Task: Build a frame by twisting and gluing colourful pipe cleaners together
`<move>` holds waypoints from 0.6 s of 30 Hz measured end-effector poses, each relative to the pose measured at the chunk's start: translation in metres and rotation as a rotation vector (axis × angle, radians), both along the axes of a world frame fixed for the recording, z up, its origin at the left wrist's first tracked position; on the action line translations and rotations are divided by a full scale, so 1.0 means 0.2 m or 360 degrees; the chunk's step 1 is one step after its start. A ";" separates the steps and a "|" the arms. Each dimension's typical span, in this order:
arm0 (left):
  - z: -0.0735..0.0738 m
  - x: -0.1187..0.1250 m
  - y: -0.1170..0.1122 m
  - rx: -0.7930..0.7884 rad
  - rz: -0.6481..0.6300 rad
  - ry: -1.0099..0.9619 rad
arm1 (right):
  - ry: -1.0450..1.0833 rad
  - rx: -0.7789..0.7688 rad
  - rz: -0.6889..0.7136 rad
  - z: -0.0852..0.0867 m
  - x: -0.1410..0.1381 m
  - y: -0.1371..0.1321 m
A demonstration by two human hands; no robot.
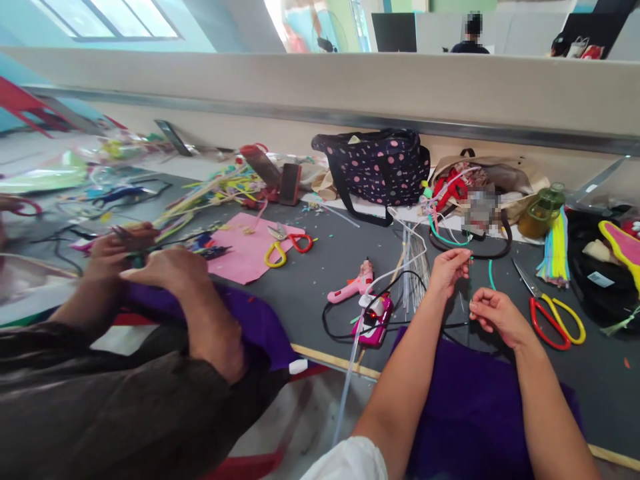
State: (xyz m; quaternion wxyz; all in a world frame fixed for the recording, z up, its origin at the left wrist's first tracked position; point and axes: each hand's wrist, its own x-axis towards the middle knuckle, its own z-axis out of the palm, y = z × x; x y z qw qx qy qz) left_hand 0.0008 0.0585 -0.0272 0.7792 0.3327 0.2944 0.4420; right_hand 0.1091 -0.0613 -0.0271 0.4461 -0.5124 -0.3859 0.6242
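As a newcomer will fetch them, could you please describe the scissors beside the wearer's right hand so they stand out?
From the big spotted bag at the back of the grey table, look right and nearer, just past the right hand. The scissors there have one red and one yellow handle; unlike the similar pair farther left, they lie away from the pink sheet.

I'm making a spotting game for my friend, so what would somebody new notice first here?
Probably the big spotted bag, standing at the back of the table. Then the bright pink glue gun lying near the middle, and the scissors with red and yellow handles, to the right of the person's right hand. The left hand, close by, pinches a thin green strand.
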 end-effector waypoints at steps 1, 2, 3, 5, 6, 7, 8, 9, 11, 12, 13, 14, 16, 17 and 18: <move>0.00 0.00 0.00 0.0003 -0.0019 0.0015 | -0.0002 0.0007 0.0010 0.00 0.00 0.00; 0.00 0.00 0.00 0.0007 -0.0035 0.0030 | -0.0007 0.0014 0.0024 0.00 0.00 0.00; 0.01 0.00 0.00 0.0008 -0.0048 0.0044 | -0.0013 0.0020 0.0039 0.00 0.00 0.00; 0.01 0.00 -0.01 0.0008 -0.0059 0.0063 | -0.0029 0.0027 0.0061 -0.01 -0.01 0.00; 0.01 0.00 -0.01 0.0007 -0.0059 0.0071 | -0.0035 0.0030 0.0064 -0.01 -0.01 0.00; 0.01 0.00 -0.01 0.0008 -0.0061 0.0079 | -0.0040 0.0035 0.0059 -0.01 -0.01 0.00; 0.01 0.01 -0.01 0.0011 -0.0065 0.0087 | -0.0042 0.0041 0.0046 -0.01 -0.01 0.00; 0.01 0.01 -0.01 0.0016 -0.0071 0.0095 | -0.0044 0.0050 0.0025 -0.01 -0.02 0.00; 0.02 0.01 -0.02 0.0020 -0.0084 0.0108 | -0.0059 0.0075 -0.0035 0.00 -0.02 0.01; 0.02 0.01 -0.02 0.0018 -0.0083 0.0111 | -0.0077 0.0087 -0.0068 0.00 -0.03 0.01; 0.03 0.00 -0.02 0.0016 -0.0074 0.0108 | -0.0100 0.0098 -0.0103 0.01 -0.03 0.01; 0.03 0.00 -0.02 0.0014 -0.0058 0.0099 | -0.0126 0.0109 -0.0139 0.01 -0.04 0.01; 0.04 0.00 -0.02 0.0013 -0.0018 0.0078 | -0.0179 0.0126 -0.0189 0.01 -0.06 0.02; 0.04 0.00 -0.03 0.0016 -0.0003 0.0071 | -0.0205 0.0134 -0.0196 0.01 -0.07 0.02; 0.04 -0.01 -0.03 0.0021 0.0005 0.0068 | -0.0230 0.0146 -0.0193 0.01 -0.07 0.02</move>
